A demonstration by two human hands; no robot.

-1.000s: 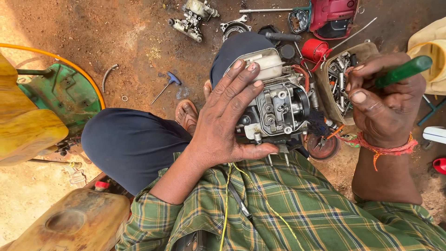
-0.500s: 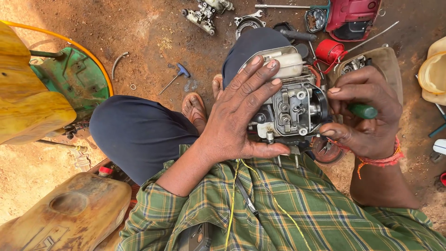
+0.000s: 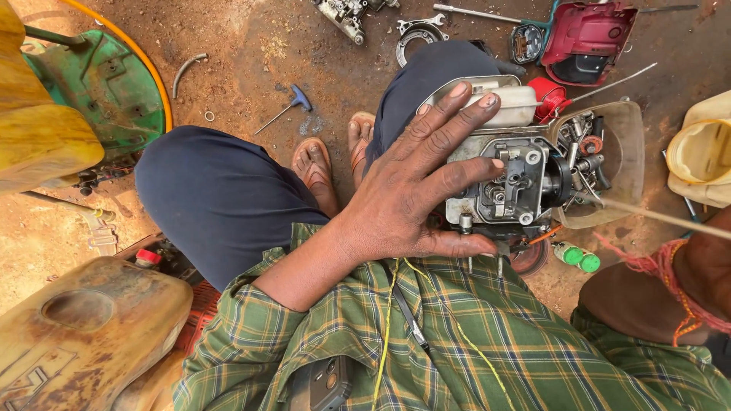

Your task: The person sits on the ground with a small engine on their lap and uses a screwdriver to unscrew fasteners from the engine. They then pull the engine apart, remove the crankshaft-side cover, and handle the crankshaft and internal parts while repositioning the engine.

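Engine (image 3: 506, 179), small and grey, sits on the person's lap, just past the green checked shirt (image 3: 472, 342). The left hand (image 3: 415, 190) lies flat over its near side. Its fingers (image 3: 449, 114) are spread wide and press on the metal and the pale tank (image 3: 495, 99) on top. I think the hand is there to stop the engine from tipping or sliding, since a lap is not a steady place.

The right hand is mostly out of the picture at the right edge. Only the wrist with a red thread band (image 3: 681, 285) shows, so I cannot tell what its fingers are doing. A thin pale rod (image 3: 655, 215) runs from that side toward the engine's open parts.

The person sits on the dirt floor (image 3: 251, 53) with knees bent and sandalled feet (image 3: 335, 164) together. That keeps the engine close and high enough to see into.

Loose things lie around within reach: a blue-handled key (image 3: 285, 106), a red cover (image 3: 582, 38), a wrench (image 3: 480, 13), and a green-tipped tool (image 3: 575, 256) right beside the engine. A yellow tank (image 3: 84, 327) stands at the left.
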